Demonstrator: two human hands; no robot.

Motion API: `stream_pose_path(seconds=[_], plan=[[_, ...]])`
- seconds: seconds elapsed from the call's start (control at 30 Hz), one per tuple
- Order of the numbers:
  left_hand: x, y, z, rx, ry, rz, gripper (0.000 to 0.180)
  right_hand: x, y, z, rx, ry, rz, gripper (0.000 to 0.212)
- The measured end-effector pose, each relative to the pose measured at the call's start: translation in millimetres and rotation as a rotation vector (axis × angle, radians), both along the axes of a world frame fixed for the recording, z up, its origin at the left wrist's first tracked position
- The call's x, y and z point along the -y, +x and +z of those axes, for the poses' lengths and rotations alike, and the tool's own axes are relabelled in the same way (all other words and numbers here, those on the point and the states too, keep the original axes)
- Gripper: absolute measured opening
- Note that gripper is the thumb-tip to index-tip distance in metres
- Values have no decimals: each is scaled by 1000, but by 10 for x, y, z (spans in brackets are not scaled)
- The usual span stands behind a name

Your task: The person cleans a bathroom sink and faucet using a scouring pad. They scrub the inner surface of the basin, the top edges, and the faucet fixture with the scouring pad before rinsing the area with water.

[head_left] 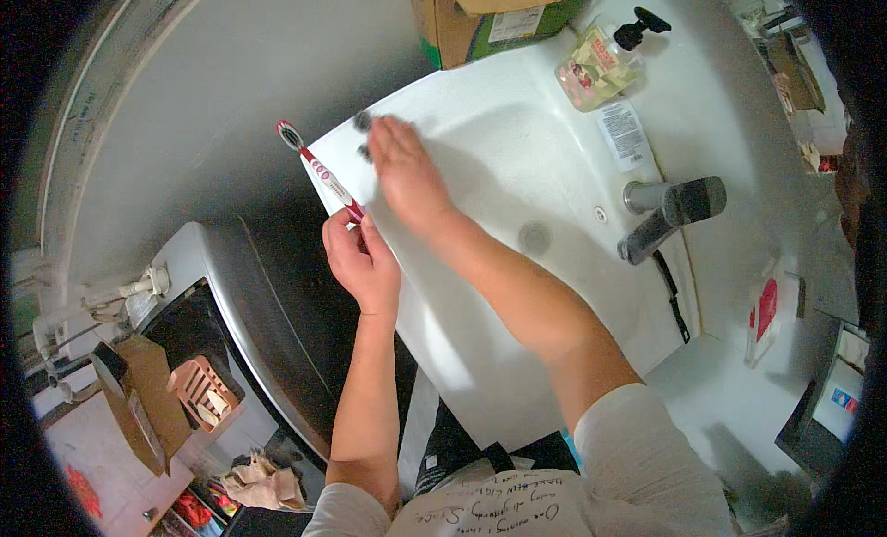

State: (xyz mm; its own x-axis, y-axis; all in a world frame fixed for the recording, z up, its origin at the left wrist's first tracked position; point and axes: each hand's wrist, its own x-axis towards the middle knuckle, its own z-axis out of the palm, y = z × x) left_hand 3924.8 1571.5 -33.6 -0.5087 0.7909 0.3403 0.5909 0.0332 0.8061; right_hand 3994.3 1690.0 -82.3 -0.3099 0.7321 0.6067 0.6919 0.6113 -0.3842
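My left hand (356, 258) grips the lower end of a red and white toothbrush (328, 181). The toothbrush tilts up to the left past the white washbasin's (430, 338) left edge, its dark bristles at the top. Over the basin's far left rim, my right hand (407, 172) has its fingers stretched out close together, slightly blurred. Two small dark round things, an upper one (362, 121) and a lower one (365, 152), lie at its fingertips. What they are, and whether the fingers touch them, is unclear.
A cardboard box (439, 24), a pump bottle (596, 70) and a white labelled packet (623, 135) stand or lie along the far side. At right are a metal tap (670, 209) and a thin black-handled item (673, 297). A washing machine (217, 260) flanks the basin's left.
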Motion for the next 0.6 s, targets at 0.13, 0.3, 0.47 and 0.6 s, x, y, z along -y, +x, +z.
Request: stream_pose_path(seconds=[0.13,0.3,0.47,0.6], plan=[[81,-204,-15,-82,1,12,19,-219,323,232,-132,-437,159,35],[43,-70,33,-40,3,-10,18,-659,1193,80,116,21,-281,34],[84,-207,-103,-122,34,-9,18,-119,-62,196,-395,-503,66,27],[46,-159,-38,-140,32,-27,20,96,-203,64,-49,12,207,36]])
